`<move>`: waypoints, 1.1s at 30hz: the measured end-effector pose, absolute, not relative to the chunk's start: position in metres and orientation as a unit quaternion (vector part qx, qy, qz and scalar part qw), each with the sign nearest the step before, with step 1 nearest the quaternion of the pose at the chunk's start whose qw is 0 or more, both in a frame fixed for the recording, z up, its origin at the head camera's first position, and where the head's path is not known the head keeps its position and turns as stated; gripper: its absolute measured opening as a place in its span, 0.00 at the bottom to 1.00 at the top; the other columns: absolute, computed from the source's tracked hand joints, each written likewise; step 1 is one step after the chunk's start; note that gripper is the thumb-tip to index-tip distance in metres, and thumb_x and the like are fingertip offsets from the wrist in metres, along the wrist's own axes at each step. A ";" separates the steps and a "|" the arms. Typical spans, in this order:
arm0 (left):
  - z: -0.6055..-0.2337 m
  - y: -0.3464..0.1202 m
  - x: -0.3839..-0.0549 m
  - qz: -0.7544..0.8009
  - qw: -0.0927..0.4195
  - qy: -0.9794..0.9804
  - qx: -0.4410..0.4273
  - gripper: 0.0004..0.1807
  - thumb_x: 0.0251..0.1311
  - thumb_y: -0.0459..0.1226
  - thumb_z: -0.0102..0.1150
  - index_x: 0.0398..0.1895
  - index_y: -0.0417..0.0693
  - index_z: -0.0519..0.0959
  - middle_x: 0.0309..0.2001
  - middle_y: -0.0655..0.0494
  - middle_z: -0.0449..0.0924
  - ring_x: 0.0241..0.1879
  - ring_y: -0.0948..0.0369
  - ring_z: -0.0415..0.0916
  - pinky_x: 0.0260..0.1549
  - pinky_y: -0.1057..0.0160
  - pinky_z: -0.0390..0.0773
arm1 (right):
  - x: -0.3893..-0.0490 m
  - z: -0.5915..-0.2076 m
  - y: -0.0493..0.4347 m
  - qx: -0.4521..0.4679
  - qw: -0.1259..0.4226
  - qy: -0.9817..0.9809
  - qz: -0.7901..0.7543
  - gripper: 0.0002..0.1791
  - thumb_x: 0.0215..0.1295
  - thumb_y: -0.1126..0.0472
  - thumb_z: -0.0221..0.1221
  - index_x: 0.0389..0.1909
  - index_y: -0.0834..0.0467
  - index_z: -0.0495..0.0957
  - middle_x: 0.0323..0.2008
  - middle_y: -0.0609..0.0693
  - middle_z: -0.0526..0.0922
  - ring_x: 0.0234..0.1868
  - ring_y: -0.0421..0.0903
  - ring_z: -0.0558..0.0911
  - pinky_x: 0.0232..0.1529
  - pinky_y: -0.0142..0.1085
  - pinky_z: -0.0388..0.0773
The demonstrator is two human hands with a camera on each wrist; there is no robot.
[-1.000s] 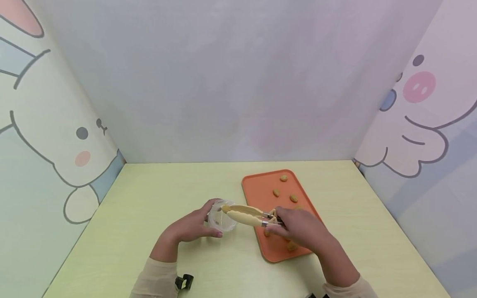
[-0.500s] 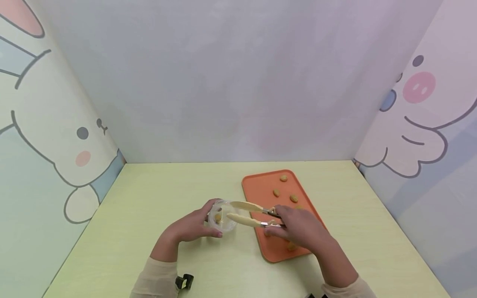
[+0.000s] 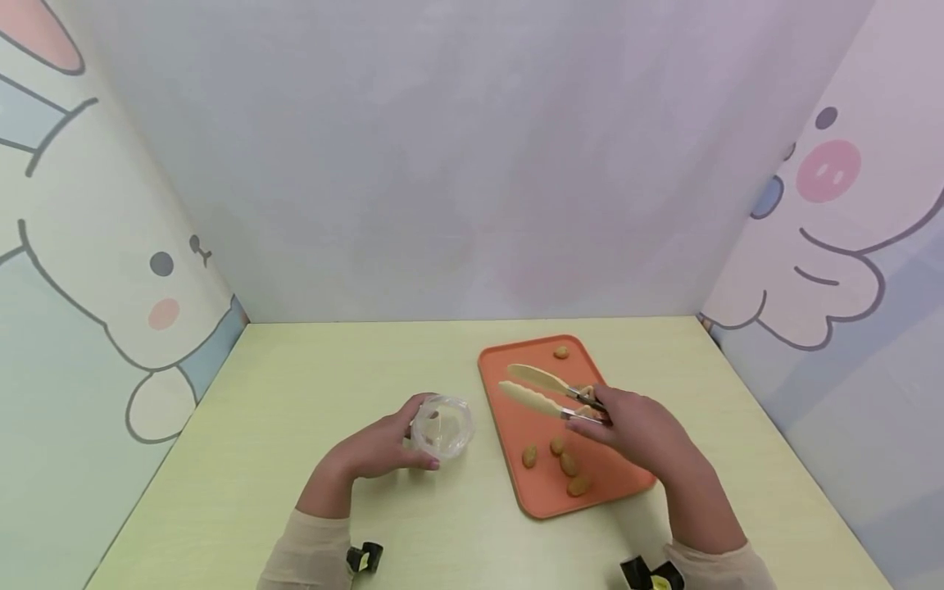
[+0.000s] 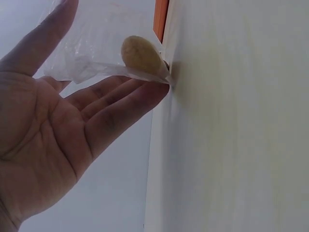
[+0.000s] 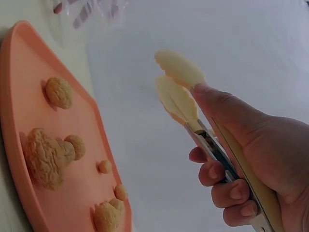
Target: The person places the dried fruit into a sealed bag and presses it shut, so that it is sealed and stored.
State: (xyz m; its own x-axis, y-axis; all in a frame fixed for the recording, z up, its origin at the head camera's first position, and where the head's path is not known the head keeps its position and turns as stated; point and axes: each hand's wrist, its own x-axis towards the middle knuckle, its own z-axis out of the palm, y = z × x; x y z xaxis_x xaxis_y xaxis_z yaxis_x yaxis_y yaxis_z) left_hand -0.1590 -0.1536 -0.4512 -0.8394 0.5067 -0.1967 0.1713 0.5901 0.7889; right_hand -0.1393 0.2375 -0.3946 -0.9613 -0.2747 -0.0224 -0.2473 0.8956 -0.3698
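My left hand [image 3: 379, 447] holds a clear plastic bag [image 3: 451, 426] from its left side, thumb and fingers around it, its round mouth facing up. Through the film in the left wrist view, one brown oval piece [image 4: 141, 54] shows low in the bag [image 4: 104, 41]. My right hand [image 3: 642, 430] grips a pair of tongs [image 3: 534, 399] with cream tips and metal arms. Those tips [image 5: 178, 70] stand apart with nothing between them, above the orange tray [image 3: 509, 426]. Several wrinkled brown nut-like pieces [image 3: 568, 464] lie on the tray.
The pale yellow table [image 3: 332, 360] carries the tray to the right of the bag. A grey wall [image 3: 472, 164] rises behind it, with cartoon-printed panels [image 3: 177, 287] on both sides. Another brown piece [image 3: 561, 352] lies near the tray's far edge.
The tongs were over the bag with a brown piece at their tips. They opened, the piece dropped into the bag, and my right hand moved them right over the tray. My left hand stayed.
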 end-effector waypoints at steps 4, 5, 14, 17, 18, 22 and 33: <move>-0.451 -0.154 -0.159 0.409 0.203 0.868 0.195 0.50 0.48 0.52 0.75 0.71 0.72 0.53 0.58 0.52 0.72 0.53 0.56 0.70 0.52 0.49 0.69 | -0.141 -0.391 0.250 -0.107 0.064 0.974 -0.191 0.31 0.56 0.26 0.57 0.26 0.50 0.65 0.18 0.44 0.61 0.19 0.41 0.61 0.22 0.36 0.58; -0.451 -0.155 -0.159 0.410 0.203 0.868 0.195 0.50 0.48 0.52 0.75 0.71 0.72 0.53 0.58 0.52 0.72 0.53 0.56 0.70 0.52 0.49 0.69 | -0.141 -0.391 0.253 -0.104 0.070 0.974 -0.191 0.31 0.56 0.26 0.57 0.27 0.50 0.66 0.18 0.44 0.62 0.19 0.41 0.61 0.22 0.36 0.59; -0.452 -0.156 -0.159 0.406 0.204 0.869 0.198 0.51 0.48 0.52 0.74 0.71 0.72 0.52 0.57 0.52 0.72 0.53 0.56 0.70 0.52 0.49 0.69 | -0.137 -0.388 0.270 -0.110 0.125 0.966 -0.200 0.27 0.57 0.28 0.59 0.31 0.48 0.68 0.19 0.43 0.66 0.21 0.40 0.65 0.25 0.36 0.62; -0.452 -0.155 -0.158 0.406 0.203 0.868 0.199 0.50 0.48 0.52 0.75 0.71 0.71 0.52 0.58 0.52 0.72 0.53 0.56 0.70 0.52 0.49 0.69 | -0.134 -0.384 0.272 -0.104 0.143 0.963 -0.204 0.25 0.57 0.30 0.61 0.33 0.48 0.70 0.21 0.44 0.67 0.22 0.40 0.66 0.26 0.37 0.62; -0.451 -0.155 -0.158 0.407 0.203 0.868 0.199 0.50 0.48 0.52 0.75 0.71 0.71 0.52 0.57 0.52 0.72 0.53 0.56 0.70 0.52 0.48 0.69 | -0.134 -0.383 0.273 -0.105 0.145 0.963 -0.203 0.25 0.57 0.31 0.61 0.33 0.48 0.70 0.21 0.44 0.67 0.22 0.41 0.66 0.26 0.38 0.62; -0.450 -0.155 -0.158 0.407 0.203 0.868 0.197 0.50 0.48 0.52 0.75 0.71 0.71 0.53 0.57 0.52 0.72 0.53 0.56 0.70 0.52 0.49 0.69 | -0.130 -0.378 0.276 -0.100 0.132 0.965 -0.202 0.28 0.55 0.28 0.60 0.32 0.49 0.69 0.21 0.45 0.67 0.21 0.41 0.66 0.24 0.37 0.61; -0.452 -0.156 -0.160 0.406 0.203 0.869 0.197 0.49 0.48 0.51 0.75 0.71 0.73 0.53 0.56 0.53 0.72 0.51 0.56 0.70 0.50 0.50 0.69 | -0.119 -0.385 0.314 -0.151 0.040 0.978 -0.136 0.22 0.55 0.29 0.61 0.35 0.42 0.73 0.17 0.37 0.64 0.18 0.33 0.61 0.21 0.31 0.58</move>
State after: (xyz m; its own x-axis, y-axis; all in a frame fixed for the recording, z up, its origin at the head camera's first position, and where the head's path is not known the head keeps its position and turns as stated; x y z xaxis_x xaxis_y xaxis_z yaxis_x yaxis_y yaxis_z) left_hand -0.1599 -0.1556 -0.4521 -0.8400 0.5071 -0.1928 0.1777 0.5929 0.7854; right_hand -0.1190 0.3142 -0.3849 -0.9513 -0.3061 -0.0371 -0.2844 0.9174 -0.2784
